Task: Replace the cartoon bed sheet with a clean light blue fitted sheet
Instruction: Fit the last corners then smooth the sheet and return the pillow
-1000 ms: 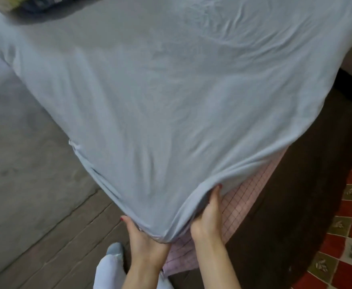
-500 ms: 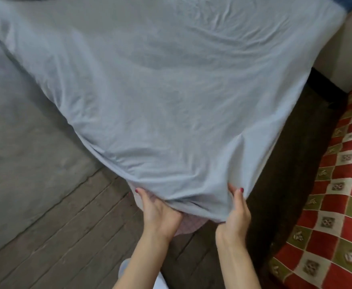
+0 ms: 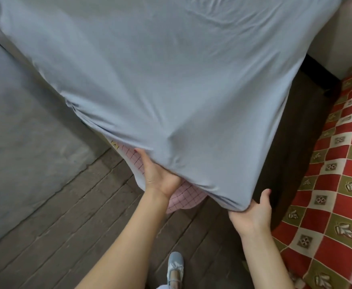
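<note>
The light blue fitted sheet (image 3: 160, 80) lies stretched over the bed and fills the upper part of the view. Its near corner hangs down in front of me. My left hand (image 3: 158, 176) holds the sheet's hem on the left of that corner, fingers hidden under the cloth. My right hand (image 3: 254, 211) grips the bunched hem at the corner's lowest tip. Beneath the blue sheet a pink checked cover (image 3: 179, 197) with a bit of yellow print shows at the mattress corner.
A wooden plank floor (image 3: 77, 226) lies below, with a grey mat (image 3: 24, 132) to the left. A red, white and olive patterned blanket (image 3: 327, 184) lies at the right. My foot in a light shoe (image 3: 175, 265) stands near the bottom edge.
My right hand has dropped lower and to the right, pulling the sheet's corner down. My left hand has slid up along the hem. More of the pink checked cover shows.
</note>
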